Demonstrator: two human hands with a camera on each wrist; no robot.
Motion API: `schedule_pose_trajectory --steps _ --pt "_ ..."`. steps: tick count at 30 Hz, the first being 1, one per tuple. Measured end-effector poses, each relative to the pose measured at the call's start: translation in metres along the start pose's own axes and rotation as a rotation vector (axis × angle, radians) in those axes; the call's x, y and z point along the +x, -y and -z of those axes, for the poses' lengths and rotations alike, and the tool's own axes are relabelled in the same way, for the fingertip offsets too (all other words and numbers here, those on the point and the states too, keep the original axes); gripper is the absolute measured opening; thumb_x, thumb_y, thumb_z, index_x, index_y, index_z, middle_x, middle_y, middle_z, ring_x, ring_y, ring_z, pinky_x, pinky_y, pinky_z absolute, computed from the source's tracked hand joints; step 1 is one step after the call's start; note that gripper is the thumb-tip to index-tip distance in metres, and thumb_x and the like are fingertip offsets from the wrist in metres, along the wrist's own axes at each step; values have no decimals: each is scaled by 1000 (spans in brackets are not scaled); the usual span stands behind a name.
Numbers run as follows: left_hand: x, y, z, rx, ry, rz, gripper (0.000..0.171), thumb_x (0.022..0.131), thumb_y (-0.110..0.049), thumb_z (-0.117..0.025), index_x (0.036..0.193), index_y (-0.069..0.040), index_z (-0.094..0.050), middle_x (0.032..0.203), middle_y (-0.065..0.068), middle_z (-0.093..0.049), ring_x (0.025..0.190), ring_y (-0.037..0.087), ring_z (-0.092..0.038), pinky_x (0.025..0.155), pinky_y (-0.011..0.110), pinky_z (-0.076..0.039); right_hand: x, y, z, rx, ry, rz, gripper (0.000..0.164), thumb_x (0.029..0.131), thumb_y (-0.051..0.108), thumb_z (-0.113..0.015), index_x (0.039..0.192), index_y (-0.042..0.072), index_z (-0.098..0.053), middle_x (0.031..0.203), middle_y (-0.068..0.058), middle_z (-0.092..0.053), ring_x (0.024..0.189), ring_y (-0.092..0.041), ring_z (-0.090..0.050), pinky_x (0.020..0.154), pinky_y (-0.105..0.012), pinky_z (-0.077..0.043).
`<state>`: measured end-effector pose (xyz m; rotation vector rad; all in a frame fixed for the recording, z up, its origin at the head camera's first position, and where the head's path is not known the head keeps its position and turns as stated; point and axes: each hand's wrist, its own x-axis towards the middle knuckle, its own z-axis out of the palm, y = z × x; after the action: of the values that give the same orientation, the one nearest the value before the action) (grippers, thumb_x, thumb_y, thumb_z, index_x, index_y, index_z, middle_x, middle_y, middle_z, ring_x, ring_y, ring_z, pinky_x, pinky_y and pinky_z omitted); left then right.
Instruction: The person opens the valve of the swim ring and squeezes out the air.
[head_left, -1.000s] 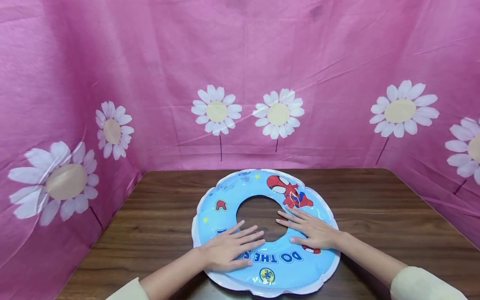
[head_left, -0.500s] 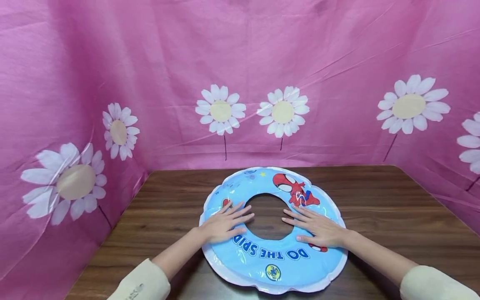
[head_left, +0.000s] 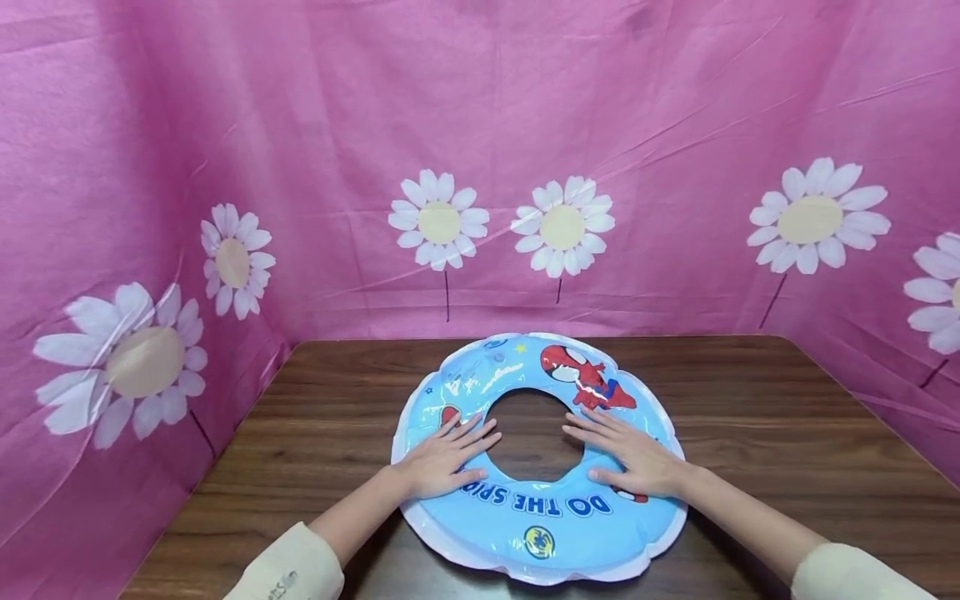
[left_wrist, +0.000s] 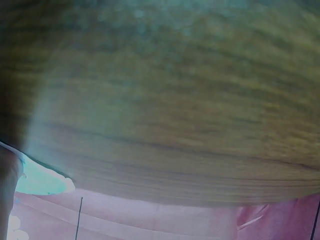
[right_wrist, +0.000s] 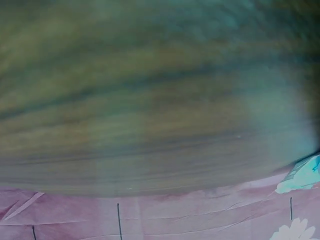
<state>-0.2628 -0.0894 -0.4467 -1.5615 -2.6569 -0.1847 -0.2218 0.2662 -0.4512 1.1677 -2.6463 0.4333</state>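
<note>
A blue inflatable swim ring (head_left: 555,558) with a white scalloped edge lies on the wooden table, printed with a red masked figure, stars and lettering. On its left side rests my left hand (head_left: 442,460), fingers spread and fairly straight, tips reaching the inner hole. My right hand (head_left: 637,460) lies flat across the right side, its fingertips also at the hole's edge. Only a sliver of the swim ring (left_wrist: 42,179) shows at the left of the left wrist view. In the right wrist view a bit of the swim ring (right_wrist: 302,175) appears at the right edge.
The dark wood table (head_left: 765,433) extends around the ring on every side. A pink cloth (head_left: 480,100) with large white daisies (head_left: 562,227) hangs behind the table and along both sides.
My left hand has moved from the ring's lower left front up to its left side, uncovering more lettering. My right hand stays on the right side. The view has shifted slightly.
</note>
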Motion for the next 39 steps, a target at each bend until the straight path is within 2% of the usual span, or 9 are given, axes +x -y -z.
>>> schedule_pose_trajectory --steps 4,7,9,13,19,23,31,34,39 --pt "1 0 -1 -13 15 4 60 98 -50 -25 148 -17 -21 152 3 -13 138 22 -3 108 45 -5 1 1 13 156 -144 -139 51 87 26 -62 135 13 -48 136 -5 -45 127 -30 -36 97 -54 -30" --pt "1 0 -1 -19 22 11 60 97 -51 -24 148 -18 -21 152 2 -12 138 21 -2 108 45 -4 10 -1 27 283 -269 -311 37 89 18 -61 125 9 -58 122 -7 -58 116 -29 -48 91 -52 -37" --pt "2 1 0 -18 21 10 60 97 -50 -24 148 -19 -21 152 2 -12 138 22 -2 108 45 -5 20 -5 36 281 -302 -437 37 90 21 -60 124 5 -58 121 -13 -58 114 -33 -49 91 -53 -37" --pt "2 2 0 -5 21 15 60 97 -51 -24 148 -20 -20 152 1 -12 138 22 -2 108 45 -4 41 -15 35 101 -285 -615 60 90 37 -57 133 -4 -43 133 -27 -40 121 -45 -36 97 -59 -27" --pt "2 2 -4 -5 11 13 60 97 -53 -24 148 -21 -20 152 0 -12 138 21 -4 108 43 -4 46 -17 -1 -65 -114 -828 96 84 61 -47 142 -9 -16 145 -32 -11 130 -51 -7 103 -59 -3" --pt "2 2 -6 2 -8 10 60 97 -52 -24 148 -20 -21 152 1 -13 138 20 -5 108 43 -4 43 -19 -14 -103 -76 -851 97 84 63 -46 143 -8 -16 146 -31 -8 130 -50 -4 103 -58 1" --pt "-1 1 -4 -47 -40 12 63 97 -51 -29 148 -15 -20 152 4 -15 138 21 -6 109 42 -5 44 -17 -15 -91 -57 -847 95 84 63 -45 143 -7 -18 145 -32 -9 130 -51 -4 104 -57 0" --pt "-1 1 0 -156 -96 24 65 95 -49 -36 147 -13 -22 151 6 -17 137 23 -8 108 43 -8 43 -18 -15 -92 -42 -852 95 85 64 -43 143 -6 -18 145 -31 -8 130 -50 -3 104 -57 2" --pt "-5 5 13 -549 -303 121 56 96 -30 -48 144 -8 -30 149 10 -22 135 27 -21 106 47 -17 43 -17 -14 -94 -54 -847 93 85 63 -43 143 -6 -19 146 -31 -9 131 -50 -4 104 -56 1"
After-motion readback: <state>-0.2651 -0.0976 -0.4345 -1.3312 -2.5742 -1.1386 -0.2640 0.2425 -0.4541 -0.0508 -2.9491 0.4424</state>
